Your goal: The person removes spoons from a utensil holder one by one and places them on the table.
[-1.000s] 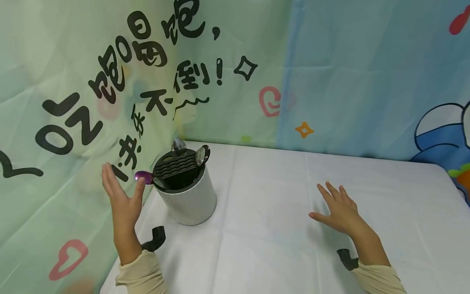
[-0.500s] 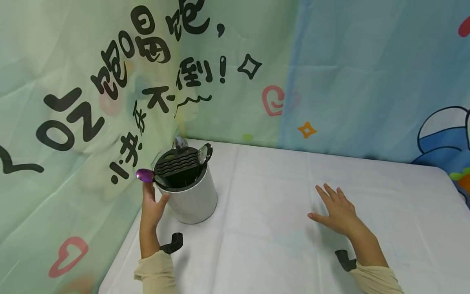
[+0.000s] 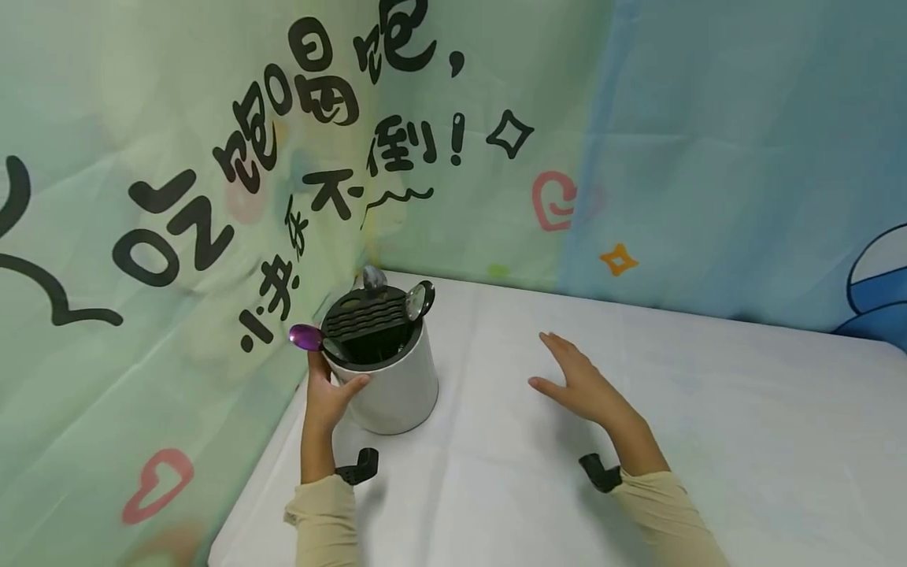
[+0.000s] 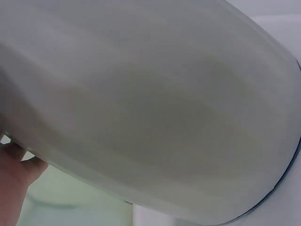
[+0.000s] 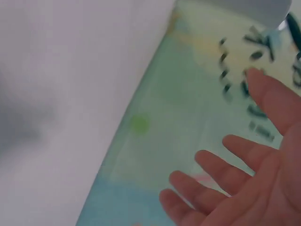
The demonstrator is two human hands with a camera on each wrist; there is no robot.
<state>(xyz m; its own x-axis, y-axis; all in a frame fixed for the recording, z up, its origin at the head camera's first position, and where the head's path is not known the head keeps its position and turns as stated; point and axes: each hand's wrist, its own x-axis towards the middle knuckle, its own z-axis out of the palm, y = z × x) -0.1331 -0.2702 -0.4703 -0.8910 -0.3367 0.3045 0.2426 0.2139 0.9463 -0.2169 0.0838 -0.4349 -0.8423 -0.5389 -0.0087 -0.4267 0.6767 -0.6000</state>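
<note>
Holder (image 3: 397, 398), one smooth white cylinder with one purple spoon (image 3: 306, 337) over its rim, stands near the table's (image 3: 489, 488) far left corner, left hand (image 3: 327, 403) widely gripping it, right hand (image 3: 588, 391) empty, fingers extended.

Head view looks down at the canister (image 3: 394, 400), left wrist's closely.

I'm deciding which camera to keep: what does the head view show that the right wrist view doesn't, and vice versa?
Only the head view shows the left hand on the white container and the purple spoon. Only the right wrist view shows the palm of the right hand and all five fingers. Both show that hand, the white tabletop and the green backdrop.
</note>
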